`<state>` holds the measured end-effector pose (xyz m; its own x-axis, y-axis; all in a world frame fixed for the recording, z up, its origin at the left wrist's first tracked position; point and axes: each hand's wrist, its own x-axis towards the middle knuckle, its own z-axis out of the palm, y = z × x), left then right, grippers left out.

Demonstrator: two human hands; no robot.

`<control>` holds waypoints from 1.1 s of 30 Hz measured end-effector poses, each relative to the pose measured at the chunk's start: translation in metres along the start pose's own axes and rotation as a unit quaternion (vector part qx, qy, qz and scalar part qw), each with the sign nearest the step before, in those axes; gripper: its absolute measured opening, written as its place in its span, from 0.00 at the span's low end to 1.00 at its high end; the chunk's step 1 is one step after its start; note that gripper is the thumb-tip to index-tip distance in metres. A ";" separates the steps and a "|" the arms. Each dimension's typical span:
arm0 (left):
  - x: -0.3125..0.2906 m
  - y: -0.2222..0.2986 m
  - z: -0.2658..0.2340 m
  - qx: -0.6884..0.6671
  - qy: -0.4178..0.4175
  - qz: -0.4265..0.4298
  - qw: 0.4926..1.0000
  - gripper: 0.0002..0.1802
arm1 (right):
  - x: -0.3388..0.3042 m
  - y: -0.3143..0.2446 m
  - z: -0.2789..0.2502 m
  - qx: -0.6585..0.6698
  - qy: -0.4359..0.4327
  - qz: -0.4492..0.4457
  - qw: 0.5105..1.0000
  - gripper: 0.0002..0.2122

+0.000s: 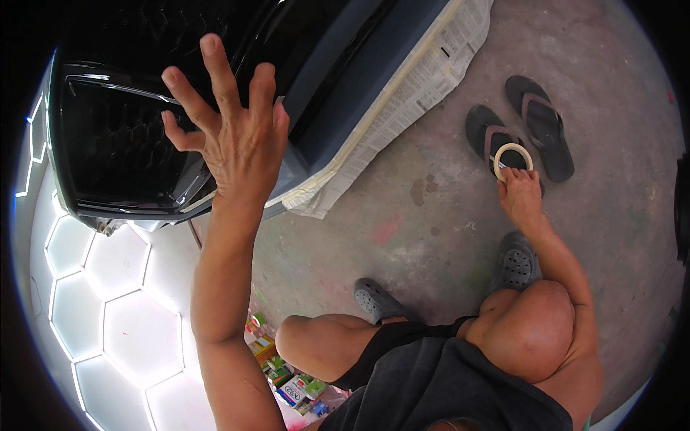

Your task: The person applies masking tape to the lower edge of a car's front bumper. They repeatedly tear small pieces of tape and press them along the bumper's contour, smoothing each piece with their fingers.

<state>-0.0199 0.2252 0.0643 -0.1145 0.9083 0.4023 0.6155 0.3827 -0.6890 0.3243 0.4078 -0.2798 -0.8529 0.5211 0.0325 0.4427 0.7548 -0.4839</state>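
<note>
My left hand (pixel 241 147) is raised at the upper left with its fingers spread, in front of a glossy black car body (pixel 129 144). A small pale bit shows beside its index finger and thumb; I cannot make out what it is. Low on the car runs a dull grey strip (pixel 345 93), edged by newspaper sheets (pixel 410 100) fixed along it with pale masking tape (pixel 359 129). Off to the right, my right hand (pixel 521 195) grips a roll of masking tape (pixel 497 159) by its near rim. The roll overlaps a flip-flop in the view.
Two dark flip-flops (pixel 550 136) lie on the stained concrete floor (pixel 402 237). My feet, in grey clogs (pixel 517 262), stand nearer. Several colourful packages (pixel 291 388) sit beyond my left knee. Bright hexagonal lights (pixel 140 334) line the left side.
</note>
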 end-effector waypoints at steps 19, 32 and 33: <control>-0.027 0.006 -0.019 -0.134 0.228 -0.114 0.958 0.27 | 0.002 -0.010 -0.020 0.048 0.075 0.015 0.996 0.09; -0.183 0.055 -0.057 -0.621 -0.202 -0.247 0.716 0.15 | 0.107 -0.182 -0.191 0.089 -0.401 -0.251 0.877 0.14; -0.188 0.058 -0.058 -0.641 -0.207 -0.277 0.685 0.15 | 0.120 -0.200 -0.192 0.074 -0.419 -0.244 0.871 0.14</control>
<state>0.0826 0.0665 -0.0160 -0.6563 0.7545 -0.0001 0.5369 0.4671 0.7025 0.1870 0.3960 -0.0114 -0.8595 -0.3690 -0.3537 -0.0179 0.7133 -0.7006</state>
